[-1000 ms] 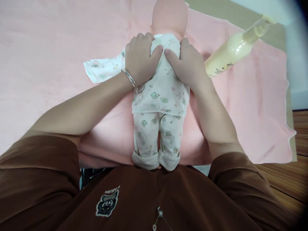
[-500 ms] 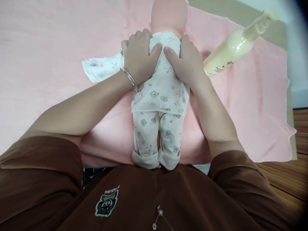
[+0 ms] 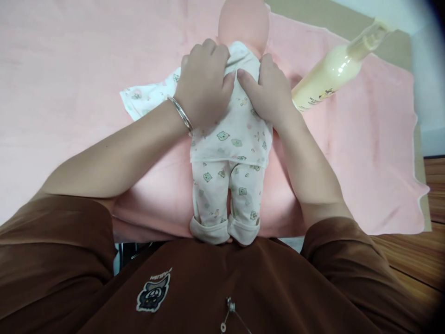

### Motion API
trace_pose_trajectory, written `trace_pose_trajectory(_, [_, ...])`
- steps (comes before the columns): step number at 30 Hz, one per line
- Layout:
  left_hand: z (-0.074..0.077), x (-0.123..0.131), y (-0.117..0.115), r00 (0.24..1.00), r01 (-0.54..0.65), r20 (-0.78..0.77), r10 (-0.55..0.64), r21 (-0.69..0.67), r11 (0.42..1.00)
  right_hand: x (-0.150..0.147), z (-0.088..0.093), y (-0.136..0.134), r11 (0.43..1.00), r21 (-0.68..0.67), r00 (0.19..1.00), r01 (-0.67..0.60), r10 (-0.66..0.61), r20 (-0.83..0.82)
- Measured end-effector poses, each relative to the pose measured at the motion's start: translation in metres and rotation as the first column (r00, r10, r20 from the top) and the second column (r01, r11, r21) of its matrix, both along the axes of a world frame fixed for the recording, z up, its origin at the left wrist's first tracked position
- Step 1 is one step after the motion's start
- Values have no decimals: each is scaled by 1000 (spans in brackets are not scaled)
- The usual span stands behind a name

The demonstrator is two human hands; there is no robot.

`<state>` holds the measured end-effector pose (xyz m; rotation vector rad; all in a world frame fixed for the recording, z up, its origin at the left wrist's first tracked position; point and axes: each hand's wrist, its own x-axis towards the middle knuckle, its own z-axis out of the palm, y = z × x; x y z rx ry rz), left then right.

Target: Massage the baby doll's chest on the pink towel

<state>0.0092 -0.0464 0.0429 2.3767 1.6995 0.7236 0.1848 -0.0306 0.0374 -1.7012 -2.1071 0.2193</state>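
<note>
A baby doll in a white printed suit lies face down on a pink blanket, its bald head away from me and its feet at my chest. My left hand, with a silver bangle at the wrist, is wrapped round the doll's left shoulder, fingers curled over the top and thumb pressed on the upper back. My right hand grips the right shoulder the same way. The two thumbs nearly meet at the middle of the back. One loose sleeve sticks out to the left.
A cream-coloured bottle lies on its side on the blanket to the right of the doll. The blanket's right edge ends near a wooden floor. My brown shirt fills the bottom of the view.
My left hand has slid a little further up and over the doll's shoulder, toward the neck. The right hand and the doll have barely moved.
</note>
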Motion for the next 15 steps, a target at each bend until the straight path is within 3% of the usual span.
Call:
trace_pose_trajectory(5, [4, 0, -7, 987, 111, 109, -114, 38, 993, -2, 4, -1, 1000, 2, 999, -5, 5, 44])
trace_pose_trajectory(10, [-4, -8, 20, 986, -1, 167, 16, -88, 996, -24, 17, -34, 990, 136, 954, 23, -63, 294])
trace_pose_trajectory(12, [-10, -8, 30, 990, -8, 140, 22, -101, 995, -34, 22, -51, 978, 206, 934, -33, -43, 356])
trace_pose_trajectory(15, [-17, -5, 35, 997, -70, 9, 71, -80, 994, -40, 27, -64, 973, 192, 919, -126, 41, 393])
